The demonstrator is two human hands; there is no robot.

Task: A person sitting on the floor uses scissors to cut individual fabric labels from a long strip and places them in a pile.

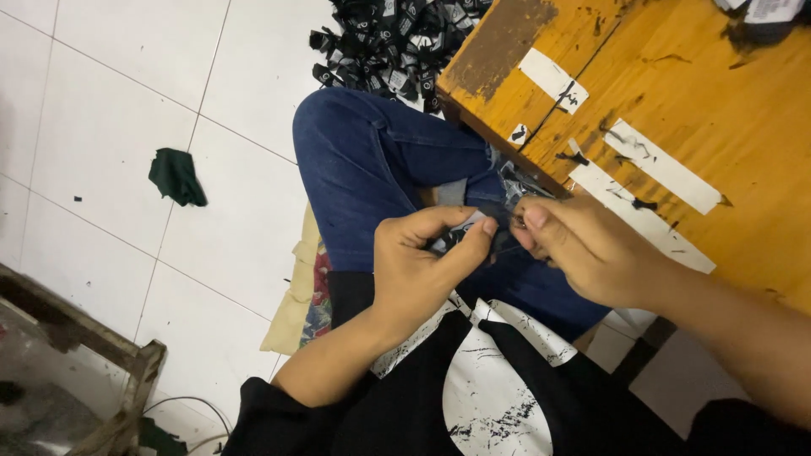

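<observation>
My left hand (420,262) pinches a small black and white fabric label (463,230) between thumb and fingers, above my lap in blue jeans (380,169). Close on its right, my right hand (583,249) has its fingertips closed on something small and dark at the label's edge; I cannot make out what it is. Both hands meet just in front of the wooden table's edge. A heap of several similar black labels (393,38) lies on the floor beyond my knee.
A wooden table (726,127) with strips of white tape (663,165) stands at the right. White tiled floor (110,101) at the left holds a dark green cloth scrap (176,176). A wooden frame (76,338) sits at bottom left. I sit on a patterned cushion (306,295).
</observation>
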